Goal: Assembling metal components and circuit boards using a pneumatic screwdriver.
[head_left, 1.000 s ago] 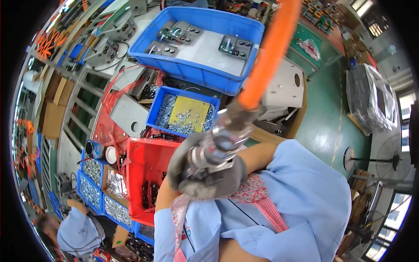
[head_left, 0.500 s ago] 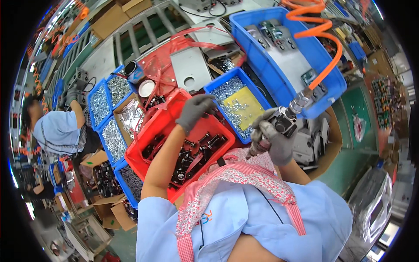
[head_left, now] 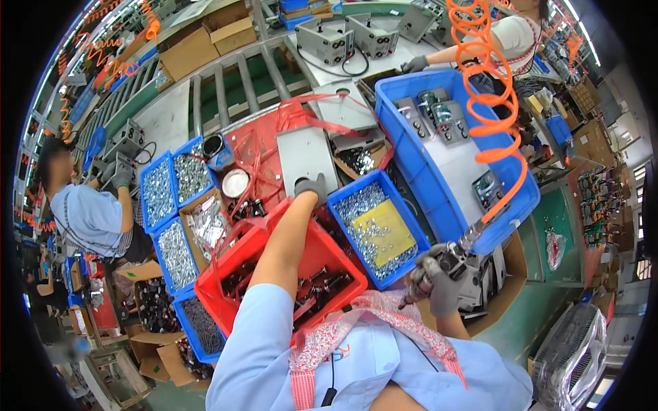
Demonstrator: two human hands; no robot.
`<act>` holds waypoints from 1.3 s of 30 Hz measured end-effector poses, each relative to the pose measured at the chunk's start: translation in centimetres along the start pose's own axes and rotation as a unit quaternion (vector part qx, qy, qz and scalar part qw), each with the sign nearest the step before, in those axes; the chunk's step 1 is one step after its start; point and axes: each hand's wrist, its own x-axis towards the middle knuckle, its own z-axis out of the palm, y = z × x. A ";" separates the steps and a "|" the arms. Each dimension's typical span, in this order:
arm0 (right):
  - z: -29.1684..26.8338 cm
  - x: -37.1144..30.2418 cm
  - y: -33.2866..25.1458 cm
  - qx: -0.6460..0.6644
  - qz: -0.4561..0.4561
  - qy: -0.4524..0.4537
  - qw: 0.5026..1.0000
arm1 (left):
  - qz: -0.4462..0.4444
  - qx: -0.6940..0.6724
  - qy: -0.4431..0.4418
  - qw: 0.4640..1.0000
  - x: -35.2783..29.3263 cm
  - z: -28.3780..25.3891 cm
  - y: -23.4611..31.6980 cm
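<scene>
My left hand (head_left: 312, 188), in a grey glove, reaches past the red bin to the near end of a grey metal panel (head_left: 305, 154). Its fingers look spread over the panel beside a round hole, touching it; whether any fingertip hooks beneath cannot be seen. In my gloved right hand (head_left: 442, 284) is an air screwdriver (head_left: 452, 260), gripped round its body, its tip pointing down and left. An orange coiled hose (head_left: 510, 188) runs up from the tool. Under my left forearm, the red bin (head_left: 219, 312) holds dark bolt-like parts.
A blue bin of small metal hardware with a yellow card (head_left: 384, 233) stands between my hands. Beyond it, a large blue tub (head_left: 428, 178) holds circuit-board assemblies. Small blue bins of fasteners (head_left: 178, 253) line the left. Co-workers are at the left (head_left: 92, 212) and far right (head_left: 510, 41).
My left hand has moved forward from above the red bin onto the metal panel. The view has tilted upward. The right hand still grips the air screwdriver.
</scene>
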 end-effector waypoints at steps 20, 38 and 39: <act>1.1 0.8 0.5 0.037 0.019 -0.084 0.996 | 0.047 -0.499 0.438 0.747 -14.8 -10.1 -4.8; 1.5 5.2 4.3 0.202 0.012 -0.372 0.906 | 0.353 -0.130 0.604 0.703 -29.5 3.5 5.6; 0.9 5.0 4.0 0.174 0.013 -0.360 0.917 | 0.358 -0.140 0.585 0.714 -29.1 4.4 5.0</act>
